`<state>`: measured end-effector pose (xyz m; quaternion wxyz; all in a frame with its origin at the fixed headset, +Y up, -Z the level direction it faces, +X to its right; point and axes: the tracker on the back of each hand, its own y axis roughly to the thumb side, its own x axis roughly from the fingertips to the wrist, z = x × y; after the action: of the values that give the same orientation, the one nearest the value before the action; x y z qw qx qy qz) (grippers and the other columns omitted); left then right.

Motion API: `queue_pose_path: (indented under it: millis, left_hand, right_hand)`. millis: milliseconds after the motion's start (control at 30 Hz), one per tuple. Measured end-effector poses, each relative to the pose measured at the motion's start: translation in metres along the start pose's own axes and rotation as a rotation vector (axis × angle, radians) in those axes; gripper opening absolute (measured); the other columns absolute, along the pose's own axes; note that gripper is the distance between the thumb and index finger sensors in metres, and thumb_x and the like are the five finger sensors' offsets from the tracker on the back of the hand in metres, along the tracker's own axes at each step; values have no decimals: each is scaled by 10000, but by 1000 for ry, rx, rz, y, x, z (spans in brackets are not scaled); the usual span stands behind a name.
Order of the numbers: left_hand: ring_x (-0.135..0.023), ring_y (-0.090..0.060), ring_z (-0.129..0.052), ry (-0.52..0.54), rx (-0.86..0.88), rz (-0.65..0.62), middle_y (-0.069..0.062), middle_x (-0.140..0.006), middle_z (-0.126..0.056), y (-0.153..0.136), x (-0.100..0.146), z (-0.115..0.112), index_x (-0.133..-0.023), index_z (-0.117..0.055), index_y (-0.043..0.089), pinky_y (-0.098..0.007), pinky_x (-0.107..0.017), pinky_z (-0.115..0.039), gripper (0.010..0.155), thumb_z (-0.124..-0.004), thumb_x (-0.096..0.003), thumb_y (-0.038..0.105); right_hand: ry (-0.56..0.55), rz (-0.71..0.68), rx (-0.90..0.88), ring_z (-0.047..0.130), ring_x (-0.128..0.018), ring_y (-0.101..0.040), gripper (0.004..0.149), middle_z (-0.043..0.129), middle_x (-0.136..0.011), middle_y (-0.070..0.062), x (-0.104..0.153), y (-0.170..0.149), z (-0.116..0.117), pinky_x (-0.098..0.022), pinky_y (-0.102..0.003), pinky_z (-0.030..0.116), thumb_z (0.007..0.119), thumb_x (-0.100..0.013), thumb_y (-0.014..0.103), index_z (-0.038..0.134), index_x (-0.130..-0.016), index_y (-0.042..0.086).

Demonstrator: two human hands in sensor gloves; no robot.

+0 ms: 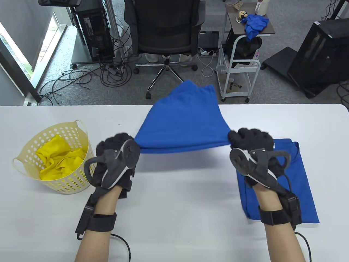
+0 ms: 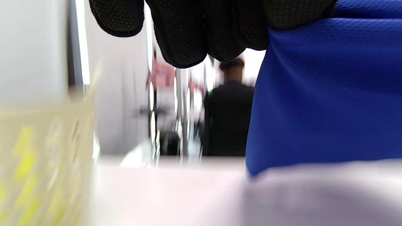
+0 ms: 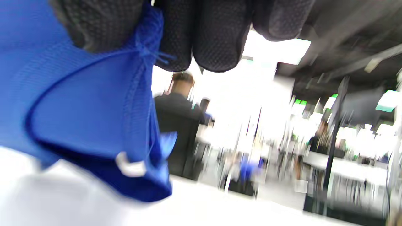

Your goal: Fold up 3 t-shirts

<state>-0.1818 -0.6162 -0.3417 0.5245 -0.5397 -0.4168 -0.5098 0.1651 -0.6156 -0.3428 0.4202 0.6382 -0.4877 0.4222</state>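
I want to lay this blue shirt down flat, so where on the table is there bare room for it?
Bare tabletop lies between the left hand and right hand, running toward the near edge below the held blue t-shirt. It is crowded at the left by the basket of yellow shirts, and at the right by the folded blue t-shirt.

My right hand grips a blue t-shirt by its hemmed edge; the cloth hangs below my fingers, above the white table.
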Motion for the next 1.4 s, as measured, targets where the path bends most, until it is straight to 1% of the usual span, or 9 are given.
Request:
queue_pose_path:
  millis: [133,300,433,700,800,933,1167,1267,1400]
  left_hand:
    - [-871,-133,-851,-242,-136,-52,147,-943,-795,6,15,-75,-762,-776,382,-470,-729,-691,374,-641,-445,526]
    - [-868,-153,-852,-284,-91,-76,128,-939,-807,-6,39,-83,-764,-797,372,-483,-724,-686,382,-624,-452,507]
    - [-856,-160,-863,-224,-61,-99,120,-925,-822,-16,59,-49,-747,-820,345,-487,-717,-691,393,-611,-454,502]
    - [-856,-170,-867,20,-5,-89,120,-893,-865,-41,95,63,-699,-868,326,-495,-715,-692,392,-631,-460,527]
    - [-855,-188,-869,9,6,-71,107,-890,-877,-41,90,78,-696,-879,316,-503,-714,-690,393,-639,-463,521]
    - [-859,-175,-866,-88,-52,-42,115,-897,-867,-31,62,59,-707,-868,329,-494,-718,-691,392,-628,-468,527]
    - [-863,-164,-862,-280,-102,-1,126,-902,-854,-15,-1,-22,-720,-855,338,-482,-720,-691,391,-626,-466,527]
    - [-861,-165,-862,-275,-82,28,121,-901,-854,-14,-13,-31,-722,-854,336,-482,-718,-690,392,-628,-464,527]
    - [-868,-154,-852,-77,-102,91,115,-959,-798,-10,-17,-36,-827,-783,369,-468,-717,-694,436,-628,-456,537]
  right_hand:
    - [262,-83,33,914,-749,-290,418,905,-835,11,22,23,74,-603,-530,703,814,-398,345,828,-814,310]
    - [369,-123,-20,914,-746,-301,419,902,-836,-3,42,28,86,-597,-534,703,799,-406,330,817,-823,294]
    - [446,-148,-28,893,-764,-307,414,885,-846,-7,53,27,54,-609,-540,686,783,-417,319,806,-829,289]
    - [257,-143,-7,897,-766,-302,413,900,-841,-7,68,13,-79,-621,-545,678,799,-420,318,825,-830,278]
    - [257,-126,-2,890,-772,-312,416,899,-847,-13,61,11,-95,-623,-554,671,805,-424,316,824,-837,273]
    - [296,-95,40,885,-776,-313,420,893,-853,-14,34,17,-71,-625,-557,665,798,-428,316,815,-846,273]
    - [446,-65,22,881,-766,-319,416,885,-847,-25,-15,32,27,-619,-558,656,792,-423,303,812,-838,267]
    - [452,-43,14,871,-772,-323,417,879,-851,-33,-27,34,41,-625,-551,649,792,-427,295,810,-842,256]
    - [234,29,44,798,-867,-340,498,798,-950,-45,-35,36,46,-676,-556,600,783,-424,354,741,-910,255]
